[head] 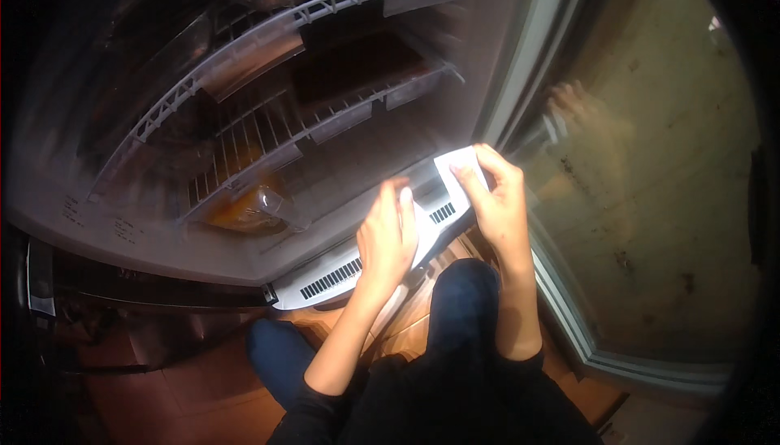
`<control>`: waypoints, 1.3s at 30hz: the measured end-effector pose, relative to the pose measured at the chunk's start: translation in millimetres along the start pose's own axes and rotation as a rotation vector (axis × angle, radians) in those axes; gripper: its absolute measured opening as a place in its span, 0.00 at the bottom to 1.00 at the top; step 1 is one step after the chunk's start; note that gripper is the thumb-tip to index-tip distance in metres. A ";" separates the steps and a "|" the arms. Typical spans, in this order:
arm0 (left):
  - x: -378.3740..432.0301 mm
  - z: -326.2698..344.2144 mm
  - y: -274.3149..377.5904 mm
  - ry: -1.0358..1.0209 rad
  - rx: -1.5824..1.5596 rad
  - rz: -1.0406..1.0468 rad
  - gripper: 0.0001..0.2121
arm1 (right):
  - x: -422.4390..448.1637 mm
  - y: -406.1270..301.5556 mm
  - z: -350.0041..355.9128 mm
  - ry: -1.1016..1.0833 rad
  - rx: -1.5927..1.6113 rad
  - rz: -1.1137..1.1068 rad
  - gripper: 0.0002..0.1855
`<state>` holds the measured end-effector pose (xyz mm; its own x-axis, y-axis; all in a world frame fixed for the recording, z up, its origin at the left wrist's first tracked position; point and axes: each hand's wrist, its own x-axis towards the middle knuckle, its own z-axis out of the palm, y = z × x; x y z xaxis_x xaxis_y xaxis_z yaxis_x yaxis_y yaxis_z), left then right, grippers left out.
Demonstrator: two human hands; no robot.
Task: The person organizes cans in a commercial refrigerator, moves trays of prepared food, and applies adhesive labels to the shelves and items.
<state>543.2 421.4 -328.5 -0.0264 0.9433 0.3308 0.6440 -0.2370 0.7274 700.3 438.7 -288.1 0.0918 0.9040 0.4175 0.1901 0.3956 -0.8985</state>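
Observation:
In my right hand [501,192] a small white sheet [454,171], like paper or card, is pinched between thumb and fingers. Bright light washes out its surface. To its left, my left hand [388,235] hovers over the white slotted base grille [332,280] of a display refrigerator. A glaring white patch [428,232] lies against the thumb side of that hand; whether it is a held sheet or part of the base cannot be told. Both hands are in front of the cabinet's lower opening.
White wire shelves [244,171] with clear label holders [341,122] curve across the cabinet. An orange-yellow plastic-wrapped package [253,210] sits low on the left. The smudged glass door [646,201] stands open at right, reflecting a hand. My knees [463,299] are above the tiled floor [189,390].

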 end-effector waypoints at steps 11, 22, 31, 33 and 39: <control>48.1 28.6 15.5 0.366 -0.118 0.137 0.29 | 26.4 16.9 -0.1 -0.085 0.148 0.193 0.10; 62.9 33.9 15.2 0.412 -0.092 0.214 0.31 | 70.4 43.6 27.1 0.196 -0.042 -0.181 0.14; 60.2 37.3 23.0 0.459 -0.040 0.226 0.32 | 75.0 42.7 29.1 0.197 -0.017 -0.234 0.14; 60.6 37.2 22.1 0.459 -0.046 0.241 0.32 | 74.7 40.3 29.7 0.181 0.009 -0.221 0.13; 64.0 34.8 23.8 0.457 -0.107 0.277 0.31 | 74.2 33.4 25.9 0.220 -0.109 -0.266 0.11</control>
<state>583.4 484.2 -311.0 -0.2120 0.6510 0.7289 0.5929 -0.5073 0.6254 688.1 523.2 -290.6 0.2308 0.7109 0.6644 0.3379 0.5818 -0.7399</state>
